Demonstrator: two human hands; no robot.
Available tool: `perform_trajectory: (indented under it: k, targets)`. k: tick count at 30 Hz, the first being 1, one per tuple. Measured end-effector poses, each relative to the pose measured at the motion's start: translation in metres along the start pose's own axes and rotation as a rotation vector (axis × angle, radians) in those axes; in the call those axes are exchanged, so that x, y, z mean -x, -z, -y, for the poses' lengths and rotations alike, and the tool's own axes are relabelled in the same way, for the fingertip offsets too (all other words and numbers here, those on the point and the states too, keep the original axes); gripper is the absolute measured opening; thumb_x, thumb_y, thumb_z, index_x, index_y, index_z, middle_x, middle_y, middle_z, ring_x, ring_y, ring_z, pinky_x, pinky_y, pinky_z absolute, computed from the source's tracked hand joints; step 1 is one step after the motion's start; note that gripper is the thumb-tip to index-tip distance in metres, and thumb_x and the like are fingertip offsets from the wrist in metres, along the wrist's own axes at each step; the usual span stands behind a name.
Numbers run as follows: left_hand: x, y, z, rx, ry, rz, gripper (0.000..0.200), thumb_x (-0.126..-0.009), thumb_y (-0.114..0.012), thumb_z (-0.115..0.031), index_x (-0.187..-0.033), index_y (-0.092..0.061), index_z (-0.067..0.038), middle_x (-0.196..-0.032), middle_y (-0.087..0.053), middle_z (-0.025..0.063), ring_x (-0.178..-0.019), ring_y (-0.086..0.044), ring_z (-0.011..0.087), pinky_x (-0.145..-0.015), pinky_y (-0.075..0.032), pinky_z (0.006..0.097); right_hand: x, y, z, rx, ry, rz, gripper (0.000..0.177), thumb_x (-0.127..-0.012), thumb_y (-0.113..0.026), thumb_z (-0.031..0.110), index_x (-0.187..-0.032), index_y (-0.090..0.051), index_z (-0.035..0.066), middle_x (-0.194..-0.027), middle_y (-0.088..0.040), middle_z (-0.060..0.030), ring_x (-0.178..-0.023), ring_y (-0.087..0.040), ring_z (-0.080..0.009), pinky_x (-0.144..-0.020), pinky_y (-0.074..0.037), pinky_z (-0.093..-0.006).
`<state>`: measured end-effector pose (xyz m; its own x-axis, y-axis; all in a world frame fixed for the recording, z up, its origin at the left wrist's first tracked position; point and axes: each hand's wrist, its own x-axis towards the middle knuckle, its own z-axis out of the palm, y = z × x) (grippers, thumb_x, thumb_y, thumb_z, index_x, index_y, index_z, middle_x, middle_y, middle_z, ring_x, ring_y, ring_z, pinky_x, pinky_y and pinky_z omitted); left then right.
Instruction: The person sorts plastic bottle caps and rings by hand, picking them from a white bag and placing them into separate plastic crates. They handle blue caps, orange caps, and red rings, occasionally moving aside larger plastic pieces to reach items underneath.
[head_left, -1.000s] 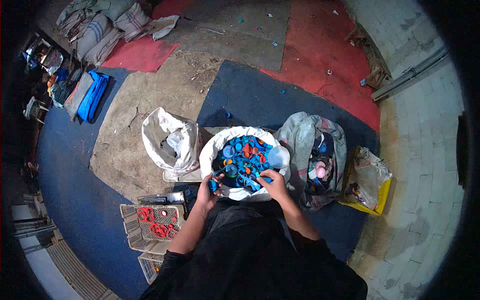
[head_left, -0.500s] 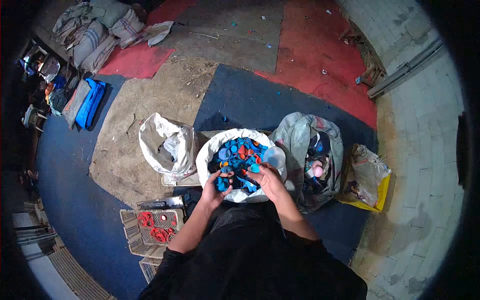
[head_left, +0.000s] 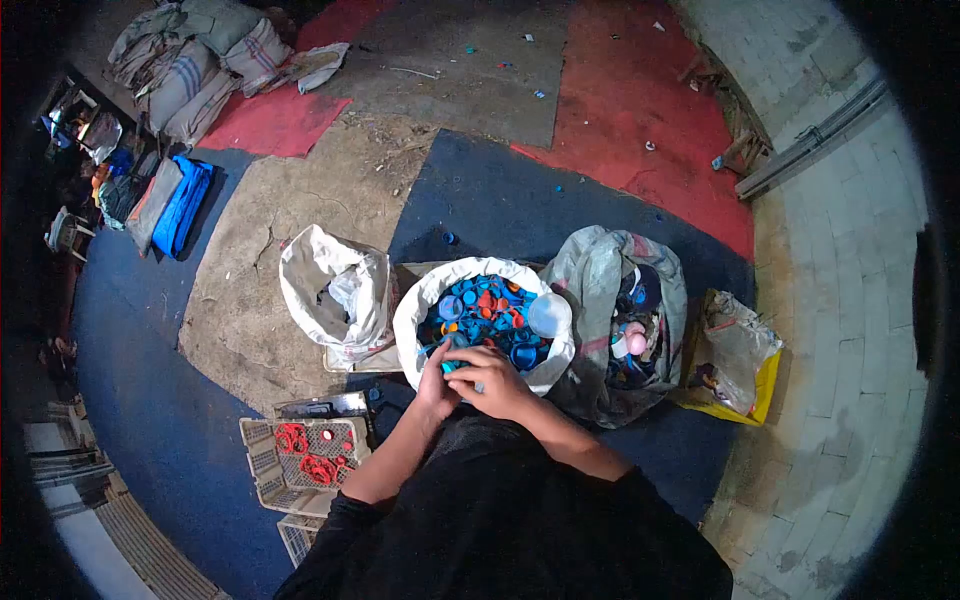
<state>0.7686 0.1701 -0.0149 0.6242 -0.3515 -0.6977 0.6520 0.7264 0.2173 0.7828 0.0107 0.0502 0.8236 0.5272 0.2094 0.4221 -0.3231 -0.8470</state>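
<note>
A white sack (head_left: 405, 325) with a rolled rim holds many blue caps (head_left: 480, 290) and some red and orange ones. Over its near edge my two hands meet. My left hand (head_left: 437, 385) is curled round teal and blue caps (head_left: 449, 366), partly covered by the other hand. My right hand (head_left: 490, 380) lies across it, fingers bent and touching the same caps; whether it grips one of its own is hidden. A translucent round lid (head_left: 548, 314) rests at the sack's right side, and a blue ring-like cap (head_left: 523, 355) lies near my right fingers.
Another white sack (head_left: 305, 300) stands left, a grey-green sack (head_left: 590, 350) right. Beyond that is a yellow container (head_left: 765, 390) beside the block wall (head_left: 850, 400). A crate (head_left: 262, 465) with red parts sits lower left. Full sacks (head_left: 185, 90) are piled at the upper left.
My right hand has moved left and down from the sack's middle to meet my left hand, bringing the teal cap from its fingertips. My left hand has turned slightly inward.
</note>
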Motion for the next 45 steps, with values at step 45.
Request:
perform_trajectory:
  k: [45]
  targets:
    - [0.030, 0.027, -0.003, -0.042, -0.132, -0.049, 0.021, -0.096, -0.056, -0.031, -0.086, -0.054, -0.012, -0.122, -0.068, 0.0103, -0.090, -0.059, 0.0191, -0.060, -0.046, 0.0287, 0.009, 0.029, -0.051, 0.011, -0.290, -0.422, 0.020, -0.092, -0.073, 0.019, -0.110, -0.076, 0.012, -0.101, -0.074, -0.0081, -0.103, -0.066, -0.0188, -0.097, -0.045, -0.0420]
